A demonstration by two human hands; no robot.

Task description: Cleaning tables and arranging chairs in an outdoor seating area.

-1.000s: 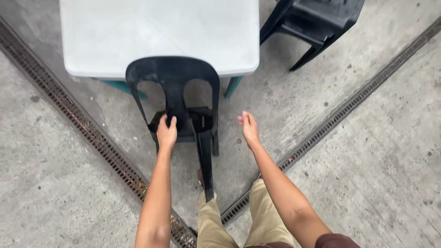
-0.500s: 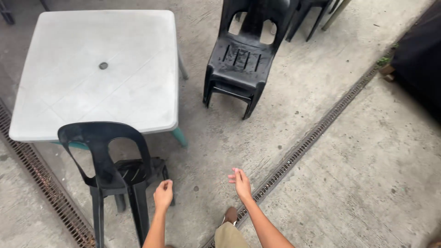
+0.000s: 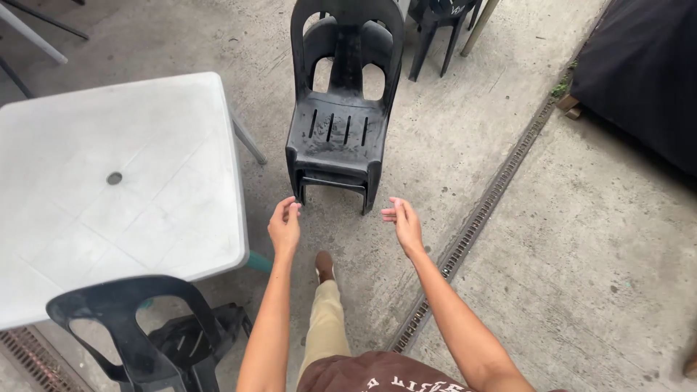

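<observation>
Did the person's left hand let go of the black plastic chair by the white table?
Yes. The left hand left the black plastic chair beside the white plastic table, heading toward stacked chairs.

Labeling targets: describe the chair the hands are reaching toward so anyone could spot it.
Start at the white table; right of its far corner stands a black chair stack facing the camera, just beyond both hands. Unlike the black chair tucked at the table's near edge, it stands free, with a slotted seat.

1 head-worn view, looking steeply down and forward from standing height, both outstretched forearms rising from the bottom edge, concrete floor (image 3: 465, 152) filling the frame, black stacked chairs (image 3: 337, 134) ahead at mid distance, white bench (image 3: 109, 196) close at left
</observation>
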